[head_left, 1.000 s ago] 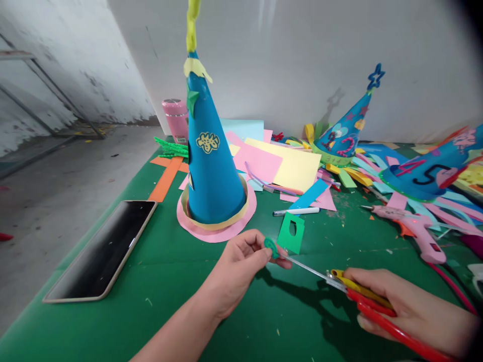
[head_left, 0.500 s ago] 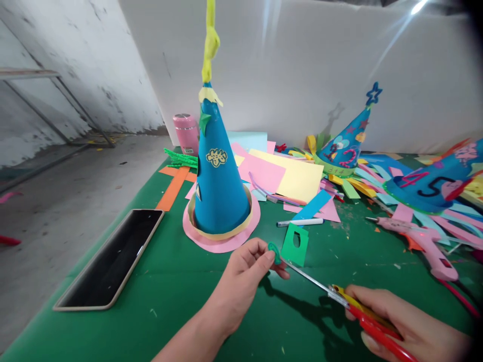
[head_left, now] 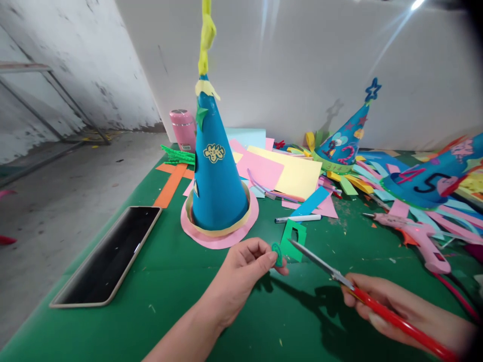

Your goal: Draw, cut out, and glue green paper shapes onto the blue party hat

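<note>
My left hand (head_left: 249, 269) pinches a small rounded green paper cutout (head_left: 277, 255) with darker lines on it. In my right hand (head_left: 392, 306) are scissors (head_left: 320, 264) with red handles; the blades point left and their tips are apart from the cutout. Just behind the blades, a green paper piece (head_left: 288, 247) with a hole in it lies on the table. Beyond my left hand stands a tall blue paper cone hat (head_left: 219, 193) with a pink brim, a yellow twisted top and a pale yellow flower-like sticker.
A phone (head_left: 109, 256) lies at the left. A white pen (head_left: 298, 218), paper sheets (head_left: 290, 171) and a pink glue gun (head_left: 415, 231) are to the right. Two decorated cone hats (head_left: 341, 143) stand farther back. A pink flask (head_left: 183, 131) is behind the tall hat.
The scissors have come away from the green cutout, their tips lifting, and have turned in my right hand. My left hand keeps hold of the cutout. The view has shifted slightly.
</note>
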The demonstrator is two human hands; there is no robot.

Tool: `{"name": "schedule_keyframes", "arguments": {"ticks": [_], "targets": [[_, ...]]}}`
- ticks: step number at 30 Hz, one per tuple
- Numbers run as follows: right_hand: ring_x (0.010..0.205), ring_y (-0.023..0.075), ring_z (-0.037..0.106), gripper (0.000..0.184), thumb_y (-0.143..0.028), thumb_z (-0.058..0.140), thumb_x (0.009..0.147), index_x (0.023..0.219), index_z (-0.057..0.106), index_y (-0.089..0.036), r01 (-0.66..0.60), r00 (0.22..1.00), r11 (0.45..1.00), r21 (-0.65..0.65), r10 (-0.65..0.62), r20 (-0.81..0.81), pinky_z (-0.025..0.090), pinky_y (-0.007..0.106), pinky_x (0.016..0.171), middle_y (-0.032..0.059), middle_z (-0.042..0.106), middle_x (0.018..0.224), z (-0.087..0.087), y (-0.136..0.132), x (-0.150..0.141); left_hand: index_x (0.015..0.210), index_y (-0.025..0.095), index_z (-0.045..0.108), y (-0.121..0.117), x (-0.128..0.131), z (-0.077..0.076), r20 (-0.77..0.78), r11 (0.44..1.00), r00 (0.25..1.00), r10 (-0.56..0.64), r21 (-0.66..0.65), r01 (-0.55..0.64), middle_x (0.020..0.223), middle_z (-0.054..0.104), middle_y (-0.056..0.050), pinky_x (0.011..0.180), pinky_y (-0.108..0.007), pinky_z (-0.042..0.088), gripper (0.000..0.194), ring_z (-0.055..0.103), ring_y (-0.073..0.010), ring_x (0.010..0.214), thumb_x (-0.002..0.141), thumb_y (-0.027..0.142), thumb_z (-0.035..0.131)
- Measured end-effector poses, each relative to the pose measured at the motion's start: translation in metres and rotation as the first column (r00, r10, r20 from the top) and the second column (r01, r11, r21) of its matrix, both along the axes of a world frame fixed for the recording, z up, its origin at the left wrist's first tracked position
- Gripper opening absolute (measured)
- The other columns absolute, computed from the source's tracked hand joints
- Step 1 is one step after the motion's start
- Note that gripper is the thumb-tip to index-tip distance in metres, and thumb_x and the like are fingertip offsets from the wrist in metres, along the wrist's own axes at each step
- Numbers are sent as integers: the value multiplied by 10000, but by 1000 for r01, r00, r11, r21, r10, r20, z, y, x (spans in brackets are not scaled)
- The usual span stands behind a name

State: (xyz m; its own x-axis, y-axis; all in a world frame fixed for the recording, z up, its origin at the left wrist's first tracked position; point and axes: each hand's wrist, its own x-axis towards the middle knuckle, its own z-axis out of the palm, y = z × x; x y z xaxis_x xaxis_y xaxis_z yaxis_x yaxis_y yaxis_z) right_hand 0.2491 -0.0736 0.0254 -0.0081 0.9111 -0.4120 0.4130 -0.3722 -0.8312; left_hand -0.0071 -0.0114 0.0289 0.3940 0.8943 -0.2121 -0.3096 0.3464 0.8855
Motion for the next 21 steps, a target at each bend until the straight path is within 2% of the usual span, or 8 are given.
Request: {"name": "schedule_keyframes", "arguments": {"ticks": [3,5,8,10,12,16,18,21], "targets": [[680,132,582,498,-525,716,546,947,634,-242,57,974,990,-130,-84,-210,485,182,604,29,649,829,7,7,-9,655,152,521,1,0,-1,-19,1000,1000,-11,-19,10,606,574,9,689,-281,380,184,587,-150,655,734,273,635],[659,124,568,484,-476,740,543,943,632,-226,38,980,988,-146,-66,-190,483,176,606,19,638,804,11,9,-13,669,157,514,1,-1,-1,-30,1000,1000,-10,-6,10,623,569,13,701,-284,380,177,585,-149,670,752,276,614],[702,152,571,541,-511,730,530,966,616,-210,43,992,992,-118,-56,-114,489,202,648,40,643,844,16,13,-14,718,171,493,1,-2,1,-43,999,999,-32,30,33,725,596,-7,744,-306,379,158,579,-154,728,819,289,520],[801,184,576,539,-541,717,527,947,608,-222,43,988,990,-137,-62,-140,489,222,701,53,638,892,19,17,-14,730,176,478,1,-2,3,-70,996,995,-77,47,80,763,602,-15,744,-307,378,157,572,-152,741,843,284,474],[836,194,568,441,-521,713,553,865,602,-229,-8,975,987,-161,-28,-219,492,249,726,47,620,866,22,24,-18,717,175,468,0,-1,5,-116,987,983,-141,64,149,745,594,-12,726,-297,378,158,563,-146,726,843,269,467],[720,153,560,276,-401,708,627,755,547,-216,-44,921,999,-32,29,-388,491,288,737,4,557,752,21,37,-41,700,166,488,-1,2,4,-221,953,938,-266,84,291,685,574,-13,678,-285,381,150,540,-148,696,811,266,500],[699,137,543,241,-352,676,682,804,518,-218,-35,933,992,123,77,-350,483,267,698,-2,543,766,19,41,-57,693,158,502,0,4,3,-242,946,927,-286,79,313,662,559,-11,650,-273,382,149,524,-143,676,782,273,531],[631,121,518,227,-340,653,705,792,479,-222,-107,933,978,178,160,-322,454,236,589,-26,525,723,15,45,-76,662,149,508,0,5,1,-208,952,936,-283,57,301,633,530,2,630,-254,390,159,499,-125,638,739,272,573]]}}
